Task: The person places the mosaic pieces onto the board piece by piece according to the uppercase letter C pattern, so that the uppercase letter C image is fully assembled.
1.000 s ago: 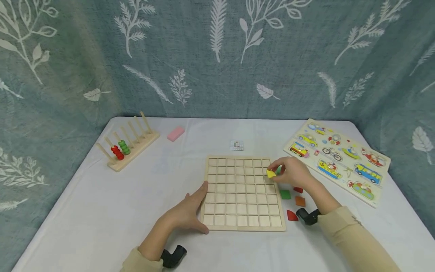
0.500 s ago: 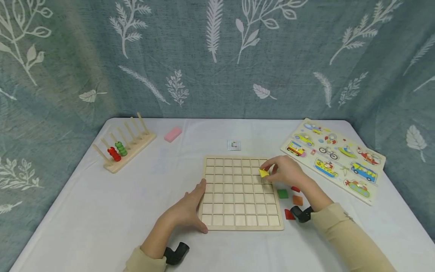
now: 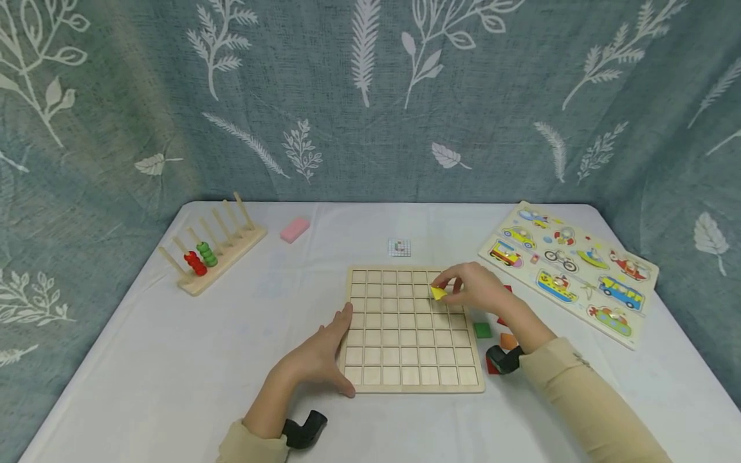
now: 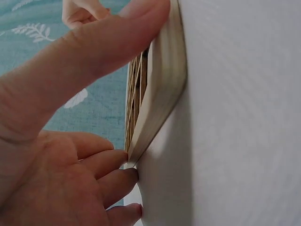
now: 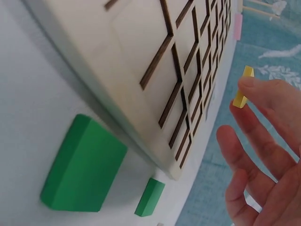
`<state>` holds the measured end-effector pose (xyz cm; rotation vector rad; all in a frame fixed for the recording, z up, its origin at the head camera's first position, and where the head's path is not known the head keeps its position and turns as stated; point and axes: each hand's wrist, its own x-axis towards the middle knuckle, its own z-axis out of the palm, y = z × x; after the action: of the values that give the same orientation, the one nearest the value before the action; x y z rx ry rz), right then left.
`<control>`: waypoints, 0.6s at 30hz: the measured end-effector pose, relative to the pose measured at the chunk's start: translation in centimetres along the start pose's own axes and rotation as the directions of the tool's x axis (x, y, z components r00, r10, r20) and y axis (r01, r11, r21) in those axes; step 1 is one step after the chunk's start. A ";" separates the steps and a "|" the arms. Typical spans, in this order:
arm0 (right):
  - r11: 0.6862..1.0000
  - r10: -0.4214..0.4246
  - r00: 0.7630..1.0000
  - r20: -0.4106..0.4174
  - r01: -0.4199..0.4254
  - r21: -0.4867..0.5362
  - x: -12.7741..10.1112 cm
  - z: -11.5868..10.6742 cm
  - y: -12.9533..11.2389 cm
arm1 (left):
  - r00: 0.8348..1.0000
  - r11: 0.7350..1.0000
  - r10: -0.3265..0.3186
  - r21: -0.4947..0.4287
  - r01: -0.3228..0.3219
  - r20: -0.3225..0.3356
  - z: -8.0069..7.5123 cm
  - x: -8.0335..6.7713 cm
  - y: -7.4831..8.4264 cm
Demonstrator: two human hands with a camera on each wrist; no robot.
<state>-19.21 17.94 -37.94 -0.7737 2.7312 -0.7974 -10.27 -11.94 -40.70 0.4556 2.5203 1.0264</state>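
A wooden grid board (image 3: pixel 418 388) lies flat in the middle of the table. My left hand (image 3: pixel 317 355) spans its near left corner, thumb at the corner and fingers along the left edge. In the left wrist view the thumb (image 4: pixel 94 56) lies across the board's rim (image 4: pixel 164 80). My right hand (image 3: pixel 477 287) pinches a small yellow block (image 5: pixel 244 87) between thumb and index finger, over the far right part of the grid. The other right fingers are loosely bent. Beside the board's right edge lies a green block (image 3: pixel 483 330); the right wrist view shows another green block (image 5: pixel 150 197).
An orange block (image 3: pixel 508 341) and red blocks (image 3: pixel 492 365) lie right of the board, partly under my right forearm. A vehicle puzzle board (image 3: pixel 570 273) is at the back right. A patterned card (image 3: pixel 399 247), pink block (image 3: pixel 295 229) and peg rack (image 3: pixel 226 258) stand behind and left.
My right hand has carried the yellow block leftward, from the board's right edge to over the grid. The left hand keeps its place at the corner.
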 end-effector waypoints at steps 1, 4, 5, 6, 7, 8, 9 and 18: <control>1.000 -0.006 1.000 0.003 0.006 -0.003 0.1 0.0 -0.1 | 1.000 1.000 0.001 0.000 -0.001 0.000 0.0 0.0 0.0; 1.000 -0.005 1.000 0.007 0.005 -0.006 0.3 0.0 -0.3 | 1.000 1.000 0.000 -0.002 0.000 -0.001 0.0 0.0 0.0; 1.000 -0.005 1.000 0.007 0.006 -0.008 0.4 0.1 -0.3 | 1.000 1.000 -0.001 -0.002 0.001 -0.001 0.0 -0.1 -0.1; 1.000 -0.009 1.000 0.007 0.009 -0.010 0.5 0.1 -0.4 | 1.000 1.000 0.000 -0.003 0.000 0.000 0.0 -0.1 -0.1; 1.000 -0.009 1.000 0.009 0.009 -0.010 0.6 0.1 -0.4 | 1.000 1.000 -0.001 -0.003 0.001 0.001 0.0 -0.1 -0.1; 1.000 -0.011 1.000 0.011 0.012 -0.008 0.7 0.2 -0.5 | 1.000 1.000 -0.002 -0.003 0.002 0.002 0.0 -0.1 -0.1; 1.000 -0.014 1.000 0.015 0.014 -0.004 0.8 0.2 -0.5 | 1.000 1.000 -0.001 -0.002 0.001 0.004 0.0 -0.1 -0.1; 0.998 -0.061 0.997 0.043 0.060 0.035 1.7 0.5 -1.1 | 1.000 1.000 0.012 0.014 -0.013 0.012 -0.1 -0.1 -0.1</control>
<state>-20.00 16.04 -37.84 -0.8605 2.6603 -0.8265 -10.27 -12.12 -40.69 0.4808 2.5189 1.0078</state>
